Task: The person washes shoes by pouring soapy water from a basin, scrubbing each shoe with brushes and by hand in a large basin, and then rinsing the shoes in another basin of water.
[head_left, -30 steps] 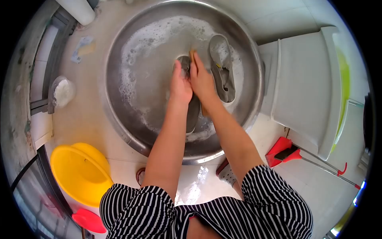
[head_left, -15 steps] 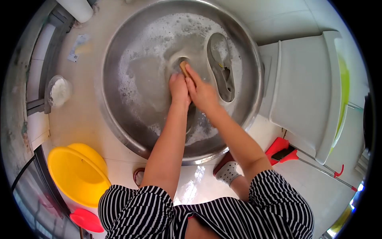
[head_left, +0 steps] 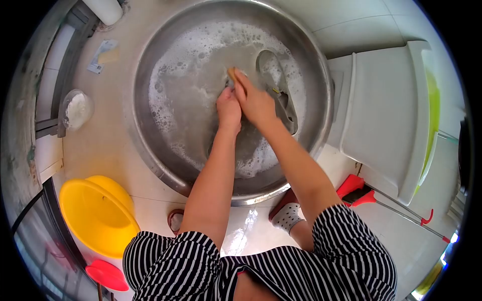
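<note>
A large round metal basin (head_left: 168, 176) holds cloudy, foamy water. My right hand (head_left: 257, 104) is closed round a wooden-backed brush (head_left: 231, 74), near the middle of the basin. Just left of it, my left hand (head_left: 228, 108) is closed at the water surface on what looks like a shoe, mostly hidden by the murky water and my arms. A second grey shoe (head_left: 272, 74) floats on the right side of the basin, partly behind my right hand and forearm. Foam covers its upper part.
A yellow basin (head_left: 95, 215) and a red basin (head_left: 106, 275) are at lower left. A bowl of white powder (head_left: 78, 109) and a packet (head_left: 103, 56) lie left. On the right stand a white appliance (head_left: 379, 115) and a red dustpan (head_left: 353, 190).
Both hands and the brush have shifted slightly upward. The floating shoe has drifted a little left and down, turning slightly, and my right hand now overlaps it.
</note>
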`<state>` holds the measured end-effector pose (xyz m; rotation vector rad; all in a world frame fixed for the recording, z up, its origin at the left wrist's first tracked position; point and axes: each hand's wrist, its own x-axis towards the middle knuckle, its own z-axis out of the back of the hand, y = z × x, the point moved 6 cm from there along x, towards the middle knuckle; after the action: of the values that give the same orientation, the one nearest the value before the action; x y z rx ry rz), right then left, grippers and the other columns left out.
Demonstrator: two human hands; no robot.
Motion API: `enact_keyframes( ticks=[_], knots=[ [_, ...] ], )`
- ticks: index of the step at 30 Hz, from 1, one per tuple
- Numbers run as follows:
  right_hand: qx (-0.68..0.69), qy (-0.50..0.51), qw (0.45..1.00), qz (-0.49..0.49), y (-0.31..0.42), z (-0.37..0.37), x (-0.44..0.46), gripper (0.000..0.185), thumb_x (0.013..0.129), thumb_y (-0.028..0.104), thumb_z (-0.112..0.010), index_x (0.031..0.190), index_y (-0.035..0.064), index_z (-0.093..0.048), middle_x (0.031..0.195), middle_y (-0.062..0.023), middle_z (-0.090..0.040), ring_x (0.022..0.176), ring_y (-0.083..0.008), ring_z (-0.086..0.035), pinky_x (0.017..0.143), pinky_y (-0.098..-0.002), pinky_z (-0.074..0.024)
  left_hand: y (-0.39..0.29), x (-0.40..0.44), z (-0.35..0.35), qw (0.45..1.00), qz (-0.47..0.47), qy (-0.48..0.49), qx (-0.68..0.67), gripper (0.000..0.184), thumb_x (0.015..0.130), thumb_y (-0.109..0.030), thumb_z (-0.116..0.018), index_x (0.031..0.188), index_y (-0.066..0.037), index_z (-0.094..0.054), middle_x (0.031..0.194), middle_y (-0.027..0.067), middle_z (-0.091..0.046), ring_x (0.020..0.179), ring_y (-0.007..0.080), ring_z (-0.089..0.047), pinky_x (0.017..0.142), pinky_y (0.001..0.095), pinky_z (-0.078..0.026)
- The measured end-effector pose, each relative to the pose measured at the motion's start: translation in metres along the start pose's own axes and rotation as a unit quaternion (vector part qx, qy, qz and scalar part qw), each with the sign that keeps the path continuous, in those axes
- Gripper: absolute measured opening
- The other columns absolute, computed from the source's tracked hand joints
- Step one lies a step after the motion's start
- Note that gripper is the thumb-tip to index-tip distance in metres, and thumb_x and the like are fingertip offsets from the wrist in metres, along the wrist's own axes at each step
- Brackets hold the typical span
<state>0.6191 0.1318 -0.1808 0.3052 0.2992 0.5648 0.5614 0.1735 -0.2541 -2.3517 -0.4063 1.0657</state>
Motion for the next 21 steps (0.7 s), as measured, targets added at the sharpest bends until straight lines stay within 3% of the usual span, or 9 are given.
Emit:
enact_keyframes(
  ticks=[3,5,7,8,10,12,14,16,21],
  knots=[
    [-0.044,-0.096,0.994,-0.009,-0.003,-0.005,0.056,0.041,0.092,0.04,-0.046,0.131,0.0254,-0.048,0.077,-0.0188,-0.066,0.071,-0.0395,-0.063,0.066,-0.0509,-0.0494,0.013,0.013,0.003,0.998,-0.021,0.059,-0.002,0.014,0.093,-0.01,-0.049,0.101,-0.001,-0.057,0.095,0.0045,-0.061,0.082,0.0125,-0.057,0.073,0.0259,-0.046],
    [-0.028,-0.083,0.996,-0.012,0.002,-0.002,0.047,0.04,0.092,0.04,-0.046,0.13,0.0249,-0.05,0.077,-0.0183,-0.066,0.07,-0.0388,-0.064,0.064,-0.0503,-0.0496,0.01,0.012,0.003,0.997,-0.035,0.056,0.035,0.016,0.093,-0.009,-0.048,0.103,-0.001,-0.057,0.098,0.0059,-0.062,0.088,0.013,-0.058,0.077,0.0261,-0.047],
    [-0.02,-0.072,0.997,-0.009,0.009,0.008,0.018,0.039,0.093,0.039,-0.046,0.128,0.0245,-0.051,0.077,-0.0179,-0.066,0.07,-0.0382,-0.064,0.063,-0.0497,-0.0499,-0.001,-0.003,-0.005,0.982,0.02,0.028,-0.188,0.018,0.093,-0.011,-0.047,0.105,-0.002,-0.058,0.102,0.0066,-0.062,0.094,0.0146,-0.059,0.08,0.0283,-0.048],
    [-0.01,-0.043,0.999,0.013,0.012,0.006,-0.01,0.038,0.093,0.039,-0.044,0.127,0.024,-0.053,0.077,-0.0178,-0.066,0.071,-0.0381,-0.064,0.063,-0.0492,-0.0499,-0.005,-0.006,-0.004,0.981,0.02,0.03,-0.191,0.018,0.093,-0.011,-0.047,0.105,-0.002,-0.058,0.102,0.0066,-0.062,0.094,0.0146,-0.059,0.08,0.0283,-0.048],
    [0.003,-0.009,1.0,0.028,0.017,0.006,-0.026,0.037,0.093,0.04,-0.043,0.125,0.0236,-0.054,0.078,-0.0176,-0.066,0.072,-0.038,-0.064,0.064,-0.0488,-0.05,-0.001,-0.011,0.002,0.918,0.101,0.058,-0.379,0.019,0.092,-0.013,-0.048,0.106,-0.004,-0.058,0.107,0.0063,-0.061,0.097,0.0188,-0.058,0.082,0.0312,-0.048],
    [-0.124,0.04,0.991,0.011,0.023,0.011,-0.014,0.036,0.094,0.039,-0.042,0.123,0.0231,-0.055,0.077,-0.0184,-0.066,0.072,-0.0391,-0.064,0.064,-0.0482,-0.0501,0.015,-0.001,-0.004,0.937,0.091,0.026,-0.337,0.02,0.093,-0.016,-0.048,0.107,-0.005,-0.058,0.107,0.0065,-0.061,0.097,0.019,-0.058,0.082,0.0319,-0.048],
    [-0.1,-0.008,0.995,0.006,0.009,0.0,0.026,0.037,0.094,0.039,-0.042,0.124,0.0234,-0.055,0.076,-0.0187,-0.066,0.071,-0.0394,-0.064,0.063,-0.0482,-0.05,0.025,0.005,0.003,0.969,0.057,0.043,-0.238,0.025,0.095,-0.025,-0.048,0.109,-0.006,-0.057,0.11,0.0066,-0.061,0.099,0.0188,-0.058,0.083,0.0319,-0.047],
    [-0.071,-0.08,0.994,-0.034,-0.008,-0.014,0.062,0.038,0.094,0.04,-0.042,0.126,0.0238,-0.053,0.075,-0.0191,-0.066,0.068,-0.0388,-0.064,0.063,-0.0483,-0.05,0.017,0.004,-0.002,0.966,0.052,0.05,-0.248,0.029,0.096,-0.029,-0.046,0.112,-0.007,-0.056,0.111,0.0063,-0.06,0.1,0.0192,-0.058,0.085,0.034,-0.046],
    [-0.016,-0.018,0.997,-0.068,0.01,0.004,-0.026,0.041,0.094,0.041,-0.041,0.131,0.0245,-0.048,0.076,-0.0196,-0.066,0.069,-0.038,-0.064,0.066,-0.0483,-0.0504,0.007,0.0,-0.013,0.918,0.127,0.083,-0.366,0.036,0.096,-0.037,-0.047,0.114,-0.007,-0.054,0.11,0.0064,-0.06,0.096,0.0194,-0.059,0.083,0.0352,-0.047]
  ],
)
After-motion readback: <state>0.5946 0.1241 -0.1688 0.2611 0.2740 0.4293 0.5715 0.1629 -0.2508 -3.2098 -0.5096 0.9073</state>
